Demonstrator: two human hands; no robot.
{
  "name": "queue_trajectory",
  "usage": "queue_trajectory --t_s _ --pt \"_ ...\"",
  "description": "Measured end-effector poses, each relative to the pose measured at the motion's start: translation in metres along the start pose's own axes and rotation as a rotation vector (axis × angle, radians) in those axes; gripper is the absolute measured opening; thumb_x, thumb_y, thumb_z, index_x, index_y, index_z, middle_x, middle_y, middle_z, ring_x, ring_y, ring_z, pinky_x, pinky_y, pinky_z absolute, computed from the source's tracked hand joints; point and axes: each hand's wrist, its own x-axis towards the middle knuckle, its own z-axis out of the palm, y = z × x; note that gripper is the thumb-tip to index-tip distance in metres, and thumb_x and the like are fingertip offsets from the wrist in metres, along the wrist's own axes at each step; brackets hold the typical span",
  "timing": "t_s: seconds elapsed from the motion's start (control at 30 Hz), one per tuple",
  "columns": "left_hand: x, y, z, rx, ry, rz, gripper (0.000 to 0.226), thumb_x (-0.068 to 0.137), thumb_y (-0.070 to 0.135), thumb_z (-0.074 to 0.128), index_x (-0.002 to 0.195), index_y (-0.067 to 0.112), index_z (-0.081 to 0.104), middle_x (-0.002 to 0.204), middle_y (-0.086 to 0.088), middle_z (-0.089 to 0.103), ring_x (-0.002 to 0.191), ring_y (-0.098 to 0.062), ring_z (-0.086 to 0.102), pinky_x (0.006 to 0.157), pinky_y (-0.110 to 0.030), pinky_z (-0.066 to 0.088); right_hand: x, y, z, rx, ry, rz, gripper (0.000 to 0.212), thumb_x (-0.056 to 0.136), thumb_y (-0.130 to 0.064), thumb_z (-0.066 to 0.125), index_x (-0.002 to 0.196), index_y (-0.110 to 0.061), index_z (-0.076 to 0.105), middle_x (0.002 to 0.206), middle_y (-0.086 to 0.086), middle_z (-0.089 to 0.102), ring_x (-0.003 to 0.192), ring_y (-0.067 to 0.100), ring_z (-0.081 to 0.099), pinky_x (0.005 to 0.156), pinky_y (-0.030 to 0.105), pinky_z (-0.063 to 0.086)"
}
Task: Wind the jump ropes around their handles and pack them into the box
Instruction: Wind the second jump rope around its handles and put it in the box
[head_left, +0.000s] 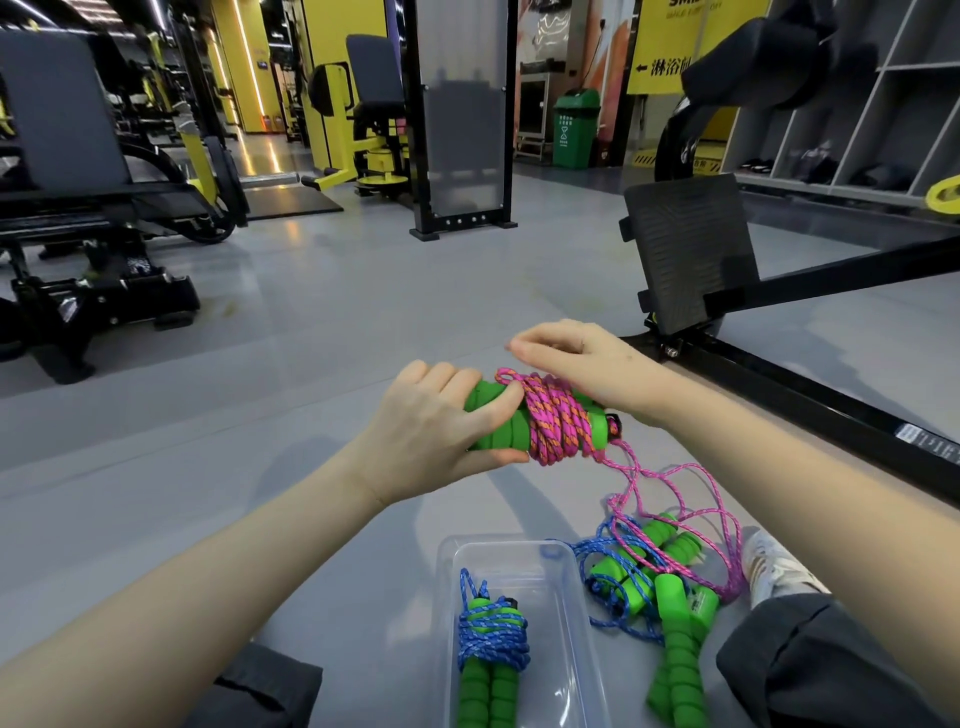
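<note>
The left hand (441, 423) is wrapped round the paired green handles (498, 431), thumb underneath and fingers over the top. It holds them level above the floor, probably so the two stay pressed together while rope goes on. Below, near the person's knees, the clear box (509, 558) sits open with one blue bundle (491, 642) already lying in it, leaving room beside it. The pink rope (558, 415) is coiled thickly round the handles' right half, and a small loop pokes up at the coil's left edge. The right hand (576, 358) hovers just above that loop, fingertips (519, 347) drawn together as if pinching, but I cannot tell whether a strand lies between them. A loose pink tail drops from the handles' right end to the pile (628, 577) right of the box, where blue rope and more green handles lie tangled, not yet wound.
</note>
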Motion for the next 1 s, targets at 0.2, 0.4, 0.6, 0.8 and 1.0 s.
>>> queue_trajectory --t_s 0.2,0.4,0.6,0.8,1.0 --pt "-0.004 -0.006 0.006 0.097 0.0 -0.138 0.052 0.088 0.064 0.037 0.108 0.018 0.049 0.069 -0.006 0.061 0.053 -0.025 0.052 0.049 -0.029 0.033 -0.005 0.007 -0.002 0.097 -0.134 0.408 0.078 0.073 -0.059 0.065 0.14 -0.033 0.035 0.117 -0.001 0.059 0.1 0.02 0.061 0.081 0.042 0.055" --pt "-0.002 -0.003 0.008 0.103 0.007 -0.21 0.05 0.089 0.066 0.034 0.106 0.021 0.049 0.068 -0.006 0.06 0.053 -0.025 0.052 0.049 -0.029 0.034 0.001 0.007 0.015 0.527 0.031 0.407 0.061 0.072 -0.023 0.079 0.126 -0.017 0.05 0.112 0.008 0.064 0.083 0.022 0.069 0.066 0.039 0.06" --pt "0.0 -0.001 0.01 -0.065 -0.099 -0.235 0.06 0.07 0.045 0.058 0.119 0.014 0.044 0.079 -0.006 0.063 0.065 -0.027 0.06 0.053 -0.029 0.046 0.003 0.013 0.005 0.473 0.111 0.386 0.047 0.07 -0.015 0.079 0.112 -0.016 0.058 0.095 0.007 0.065 0.069 0.02 0.067 0.057 0.035 0.06" --pt "0.0 -0.007 -0.003 -0.249 -0.21 -0.319 0.071 0.061 0.043 0.05 0.127 0.017 0.05 0.087 0.0 0.061 0.07 -0.022 0.062 0.043 -0.025 0.044 0.004 0.017 0.002 0.416 0.059 0.369 0.047 0.072 -0.014 0.078 0.114 -0.015 0.057 0.096 0.008 0.064 0.071 0.021 0.067 0.057 0.034 0.059" --pt "0.002 0.001 0.001 -0.134 -0.264 -0.31 0.068 0.051 0.021 0.064 0.118 0.009 0.062 0.081 -0.007 0.06 0.06 -0.024 0.06 0.035 -0.023 0.038 0.004 0.02 0.006 -0.04 0.138 0.112 0.036 0.072 -0.029 0.079 0.103 -0.032 0.062 0.114 0.001 0.048 0.109 0.015 0.049 0.09 0.029 0.047"
